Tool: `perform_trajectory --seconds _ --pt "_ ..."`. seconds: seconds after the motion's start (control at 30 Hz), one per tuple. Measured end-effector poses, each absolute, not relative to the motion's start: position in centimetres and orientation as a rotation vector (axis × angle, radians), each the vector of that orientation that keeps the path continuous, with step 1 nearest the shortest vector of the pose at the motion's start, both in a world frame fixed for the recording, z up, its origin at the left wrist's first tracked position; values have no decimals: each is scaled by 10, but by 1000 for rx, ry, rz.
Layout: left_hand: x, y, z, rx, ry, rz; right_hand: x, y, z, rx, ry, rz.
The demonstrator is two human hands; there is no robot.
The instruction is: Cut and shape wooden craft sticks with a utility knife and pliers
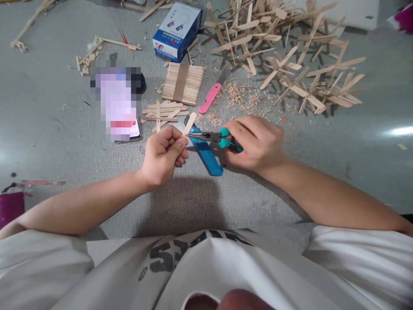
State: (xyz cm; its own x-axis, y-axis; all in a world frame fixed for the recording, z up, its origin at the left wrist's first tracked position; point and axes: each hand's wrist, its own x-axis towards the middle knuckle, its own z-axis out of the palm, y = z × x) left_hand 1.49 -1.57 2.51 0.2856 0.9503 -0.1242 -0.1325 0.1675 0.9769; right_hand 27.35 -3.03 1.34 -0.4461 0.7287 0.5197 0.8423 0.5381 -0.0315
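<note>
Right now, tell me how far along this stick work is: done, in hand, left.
Done, it seems: a heap of joined stick pieces lies at the far right, with shavings nearby. In hand: the left hand holds one stick; the right hand sets green-handled pliers against it. Left, probably: a banded bundle of sticks and a few loose sticks lie untouched.

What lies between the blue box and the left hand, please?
In the head view: a flat panel of craft sticks, then several loose sticks.
</note>
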Motion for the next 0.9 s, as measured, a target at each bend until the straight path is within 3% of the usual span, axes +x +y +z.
perform_trajectory --seconds 0.17,0.33,0.57,0.8,0.9 --pt "15 -14 23 1104 957 955 275 -25 15 -1305 -2283 -60" --pt "15 -13 17 1177 938 1014 269 -27 33 -1373 -2157 760" --pt "14 -13 13 1266 877 1077 270 -24 58 -1423 -1809 1621" --pt "15 -9 11 1244 866 1178 271 -20 59 -1396 -1670 2029" --pt "16 -9 12 1165 851 1148 270 -20 58 -1398 -1621 2011"
